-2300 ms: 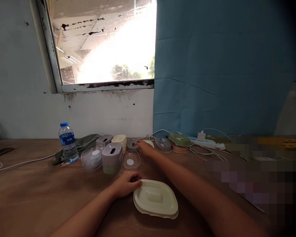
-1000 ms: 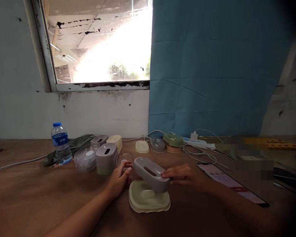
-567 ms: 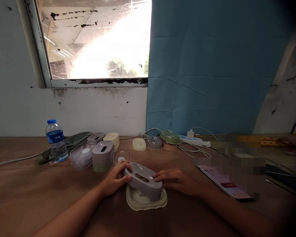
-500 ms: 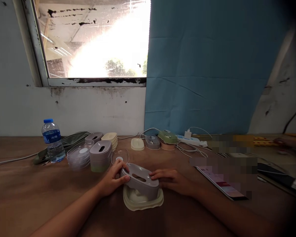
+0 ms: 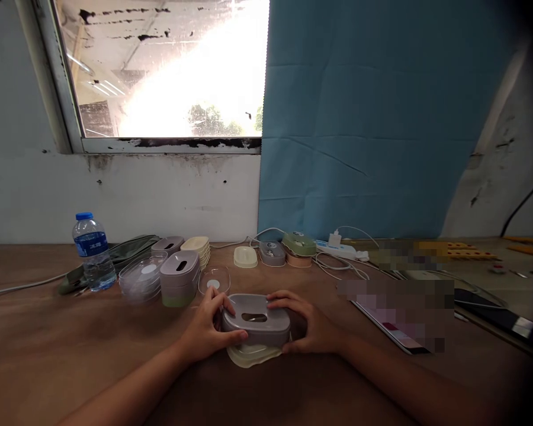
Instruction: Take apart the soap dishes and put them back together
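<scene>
Between my hands is a greyish-mauve oval plastic cover (image 5: 269, 322) with a long slot in its top. My left hand (image 5: 208, 326) grips its left end, with fingers over the top edge and the thumb on the front side. At the right end my right hand (image 5: 314, 326) holds it, fingertips on the top rim and thumb low by the front corner. Beneath the cover lies a cream plastic tray (image 5: 253, 356), its front rim showing and the rest hidden. A clear oval lid (image 5: 222, 277) lies just behind my left hand.
Stacked mauve covers (image 5: 177, 287), clear lids (image 5: 140, 281) and cream trays (image 5: 199, 245) stand at the back left, near a water bottle (image 5: 95, 254). Further right are a grey box (image 5: 272, 254), a green box (image 5: 299, 244), a power strip (image 5: 342, 251) with cables, and a phone-like device (image 5: 391, 325).
The tilted cover has levelled and turned straighter over the cream tray. My right thumb now shows at the lower front corner, and my left thumb has shifted right along the front.
</scene>
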Tool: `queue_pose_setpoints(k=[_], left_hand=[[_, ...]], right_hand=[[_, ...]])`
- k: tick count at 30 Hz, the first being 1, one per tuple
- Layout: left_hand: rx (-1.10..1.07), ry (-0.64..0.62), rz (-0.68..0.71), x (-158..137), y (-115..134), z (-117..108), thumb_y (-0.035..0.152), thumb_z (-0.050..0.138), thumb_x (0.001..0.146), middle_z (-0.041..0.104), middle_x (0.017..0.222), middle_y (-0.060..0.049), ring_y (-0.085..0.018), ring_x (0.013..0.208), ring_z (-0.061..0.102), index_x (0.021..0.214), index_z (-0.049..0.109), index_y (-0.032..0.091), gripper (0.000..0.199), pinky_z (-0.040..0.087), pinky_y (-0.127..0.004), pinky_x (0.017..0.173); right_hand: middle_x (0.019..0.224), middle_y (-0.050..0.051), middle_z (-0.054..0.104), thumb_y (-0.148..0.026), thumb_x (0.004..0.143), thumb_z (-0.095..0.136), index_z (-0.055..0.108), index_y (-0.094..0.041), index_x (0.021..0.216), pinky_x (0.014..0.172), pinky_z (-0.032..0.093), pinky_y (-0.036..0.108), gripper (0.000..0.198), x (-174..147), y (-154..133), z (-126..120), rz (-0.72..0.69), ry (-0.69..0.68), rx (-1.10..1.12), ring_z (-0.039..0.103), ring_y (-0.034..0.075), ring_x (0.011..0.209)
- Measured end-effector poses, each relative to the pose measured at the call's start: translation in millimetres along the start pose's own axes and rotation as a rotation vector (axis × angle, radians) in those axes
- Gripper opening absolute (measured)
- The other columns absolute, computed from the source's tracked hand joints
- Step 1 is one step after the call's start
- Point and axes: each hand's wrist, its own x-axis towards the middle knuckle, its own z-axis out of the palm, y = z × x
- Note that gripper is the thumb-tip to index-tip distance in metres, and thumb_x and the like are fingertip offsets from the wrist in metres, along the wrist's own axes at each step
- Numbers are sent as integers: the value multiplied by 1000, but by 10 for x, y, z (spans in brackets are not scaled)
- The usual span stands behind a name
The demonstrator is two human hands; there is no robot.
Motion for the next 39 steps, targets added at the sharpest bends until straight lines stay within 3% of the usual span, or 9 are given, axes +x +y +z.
queue_pose_setpoints(k=[4, 7, 13, 20, 23, 27, 31, 35, 39], left_hand=[[32, 16, -53, -7, 29, 49, 51, 66, 58, 33, 83, 1, -10, 63, 38, 81, 46, 18, 45, 34, -20, 53], [109, 6, -69, -17, 41, 88, 54, 68, 54, 35, 85, 0, -12, 67, 40, 82, 44, 19, 51, 36, -22, 57], [192, -75, -81, -13, 33, 88, 58, 67, 50, 35, 88, -1, -16, 77, 42, 80, 43, 18, 55, 39, -27, 66], [289, -188, -68, -25, 47, 87, 59, 68, 46, 36, 95, -2, -17, 77, 47, 80, 44, 19, 57, 41, -29, 64], [311, -207, -44, -24, 31, 92, 60, 67, 46, 37, 96, -2, -17, 76, 48, 81, 45, 19, 58, 42, -29, 64], [325, -207, 25, -3, -23, 42, 61, 66, 47, 38, 98, -3, -18, 77, 49, 85, 47, 20, 60, 43, -29, 65], [382, -240, 251, 24, -60, -96, 56, 61, 59, 44, 98, -5, -19, 79, 50, 93, 49, 20, 51, 42, -31, 72], [397, -89, 316, 59, -126, -195, 30, 46, 77, 51, 95, -8, -21, 89, 49, 96, 48, 18, 23, 39, -34, 81], [435, 80, 189, 105, -319, -145, 9, 39, 73, 48, 113, -11, -22, 106, 44, 111, 45, 17, 39, 34, -37, 92]], right_hand=[[122, 12, 40, -31, 57, 72, 51, -21, 110, 95, 34, 41, 58, -5, -15, -5, 1, 24, -13, 40, 27, 114], [126, 12, 35, -25, 57, 69, 51, -20, 110, 97, 32, 41, 56, -9, -14, -12, 2, -52, -17, 36, 27, 118], [133, 12, 30, -21, 59, 65, 28, -21, 130, 101, 25, 42, 80, -22, 18, -5, 45, -174, -22, 26, 26, 125], [143, 14, 15, -41, 64, 65, 6, -15, 138, 103, 22, 43, 98, -41, -26, -52, 225, -385, -47, 18, 29, 129], [144, 14, 11, -46, 62, 65, 2, -14, 138, 104, 20, 43, 104, -45, -31, -61, 251, -414, -65, 15, 29, 130], [143, 14, 14, -46, 63, 65, 4, -14, 138, 104, 22, 41, 101, -41, -25, -56, 266, -405, -99, 18, 28, 129], [139, 14, 23, -46, 57, 68, 14, -15, 137, 102, 25, 42, 101, -22, -33, -54, 261, -370, -116, 24, 30, 126], [135, 13, 31, -45, 55, 70, 21, -16, 135, 101, 27, 42, 97, -12, -33, -50, 246, -352, -77, 30, 30, 122], [132, 13, 36, -42, 52, 72, 25, -17, 132, 99, 30, 42, 97, -14, -2, -35, 223, -316, -67, 35, 30, 119]])
